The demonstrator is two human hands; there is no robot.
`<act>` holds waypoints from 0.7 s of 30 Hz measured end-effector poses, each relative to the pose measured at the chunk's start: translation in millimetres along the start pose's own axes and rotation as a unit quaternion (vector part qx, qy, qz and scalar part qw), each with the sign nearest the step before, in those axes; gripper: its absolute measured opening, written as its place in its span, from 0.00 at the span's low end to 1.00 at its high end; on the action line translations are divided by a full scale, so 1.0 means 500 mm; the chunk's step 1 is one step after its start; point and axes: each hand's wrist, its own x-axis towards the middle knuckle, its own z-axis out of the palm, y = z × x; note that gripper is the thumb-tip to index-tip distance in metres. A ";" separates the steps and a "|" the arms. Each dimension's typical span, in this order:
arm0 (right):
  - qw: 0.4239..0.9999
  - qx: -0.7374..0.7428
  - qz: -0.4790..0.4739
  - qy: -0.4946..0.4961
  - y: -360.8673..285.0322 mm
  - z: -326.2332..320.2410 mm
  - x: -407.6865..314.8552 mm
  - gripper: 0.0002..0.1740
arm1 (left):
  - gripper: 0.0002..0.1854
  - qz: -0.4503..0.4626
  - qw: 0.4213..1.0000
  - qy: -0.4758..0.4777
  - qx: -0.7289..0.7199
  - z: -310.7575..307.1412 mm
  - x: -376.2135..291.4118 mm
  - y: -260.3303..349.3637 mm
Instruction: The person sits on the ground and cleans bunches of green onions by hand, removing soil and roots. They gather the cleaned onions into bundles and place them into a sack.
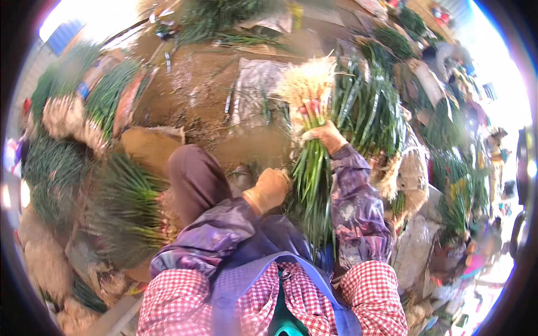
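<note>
My right hand (325, 134) grips a bunch of spring onions (313, 161) just below its reddish bulbs. The pale, bushy roots (309, 82) point away from me, and the long green leaves hang down towards my lap. Left of these leaves, my left hand (269, 191) is curled into a fist, apparently gloved, above my lap. Nothing shows in its fingers, though their inner side is hidden. A larger heap of spring onions (370, 105) lies just right of the held bunch. Beyond the bunch a whitish woven sack (256, 90) is spread on the ground.
By my raised knee (197, 180) on the left lies another heap of spring onions (126, 206). More onion bundles (63, 113) stand farther left, with a brown sack (149, 147) nearby. Leaves (218, 19) are piled at the far side. Blurred people (479, 252) are at the right rim.
</note>
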 end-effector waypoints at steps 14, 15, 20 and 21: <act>0.435 -0.803 -0.402 -0.066 -0.226 0.587 0.146 0.29 | 0.19 0.016 0.859 0.436 -0.267 -0.152 -0.257 0.012; 0.343 -0.813 -0.451 -0.131 -0.174 0.660 0.167 0.30 | 0.16 -0.060 0.882 0.393 -0.253 -0.173 -0.328 0.000; 0.081 -0.782 -0.519 -0.334 0.084 0.885 0.231 0.25 | 0.25 -0.213 0.660 0.717 -0.069 -0.238 -0.599 -0.206; 0.068 -0.770 -0.507 -0.382 0.137 0.929 0.226 0.24 | 0.34 -0.313 0.679 0.664 -0.011 -0.229 -0.656 -0.252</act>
